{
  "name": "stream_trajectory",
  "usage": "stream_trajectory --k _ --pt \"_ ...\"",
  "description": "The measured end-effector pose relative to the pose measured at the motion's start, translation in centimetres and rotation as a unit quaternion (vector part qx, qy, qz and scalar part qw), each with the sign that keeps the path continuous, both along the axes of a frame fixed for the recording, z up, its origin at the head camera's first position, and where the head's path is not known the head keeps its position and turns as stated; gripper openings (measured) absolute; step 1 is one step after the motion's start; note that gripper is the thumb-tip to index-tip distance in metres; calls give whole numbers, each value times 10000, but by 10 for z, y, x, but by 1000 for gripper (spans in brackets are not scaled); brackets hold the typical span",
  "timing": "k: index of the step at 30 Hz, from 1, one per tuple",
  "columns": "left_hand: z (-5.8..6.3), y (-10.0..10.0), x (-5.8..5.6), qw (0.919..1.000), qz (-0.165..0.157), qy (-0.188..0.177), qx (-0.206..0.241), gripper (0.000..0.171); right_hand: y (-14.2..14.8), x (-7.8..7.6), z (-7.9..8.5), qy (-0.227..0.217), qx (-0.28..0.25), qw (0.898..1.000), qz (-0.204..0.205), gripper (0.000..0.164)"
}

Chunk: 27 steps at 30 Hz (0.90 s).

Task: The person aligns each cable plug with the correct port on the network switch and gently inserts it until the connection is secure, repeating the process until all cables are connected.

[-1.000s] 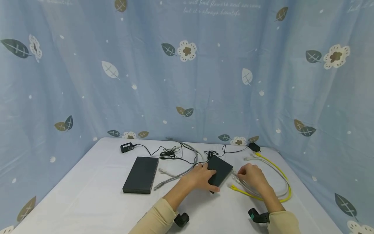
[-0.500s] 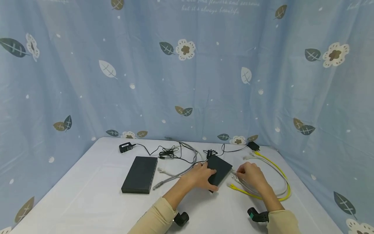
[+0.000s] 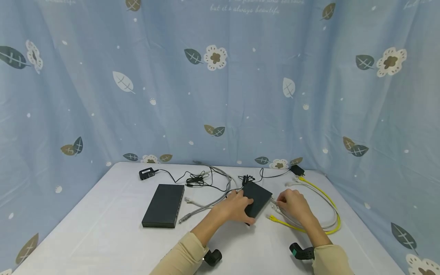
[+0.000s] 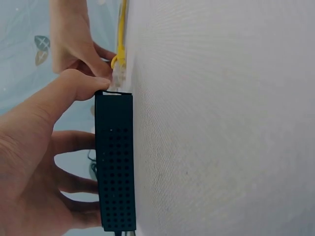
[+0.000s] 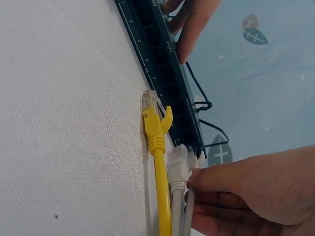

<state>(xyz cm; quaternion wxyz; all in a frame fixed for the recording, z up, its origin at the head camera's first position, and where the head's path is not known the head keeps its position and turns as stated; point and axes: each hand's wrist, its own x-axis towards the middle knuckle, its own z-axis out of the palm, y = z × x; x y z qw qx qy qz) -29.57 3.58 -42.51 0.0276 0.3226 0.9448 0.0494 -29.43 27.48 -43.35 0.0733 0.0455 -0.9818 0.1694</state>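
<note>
A small black network switch (image 3: 259, 196) lies at an angle on the table, its row of ports facing right. My left hand (image 3: 235, 208) holds it, thumb at the near corner and fingers spread over the top. In the left wrist view, the vented side of the switch (image 4: 117, 162) shows. My right hand (image 3: 295, 204) pinches a white network cable (image 5: 188, 211) just behind its plug, which sits right at the end port. Whether the plug is inside cannot be told. Beside it lie another white cable plug (image 5: 177, 164) and a yellow network cable (image 5: 156, 140).
A larger black network switch (image 3: 163, 206) lies to the left. Behind are two black power adapters, one on the left (image 3: 146, 173) and one on the right (image 3: 297, 170), with thin cords. Grey cable (image 3: 209, 204) curves between the switches. A patterned blue curtain (image 3: 220, 95) closes off the back.
The head view has shifted slightly. Both hands keep their places at the small switch and the white cable, with no clear movement.
</note>
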Motion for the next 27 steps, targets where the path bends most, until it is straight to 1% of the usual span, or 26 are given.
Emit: stream_trajectory --k 5,10,17,27 --pt "-1 1 1 9999 -78 153 17 67 1 0 -1 99 11 9999 71 6" --pt "-1 1 2 9999 -25 136 1 68 2 -1 -3 186 5 9997 131 5" --pt "0 2 3 9998 -55 193 -36 66 2 -2 -4 342 38 9992 206 6" --pt "-1 2 3 9997 -47 228 -119 66 0 -2 -7 344 30 9993 159 6"
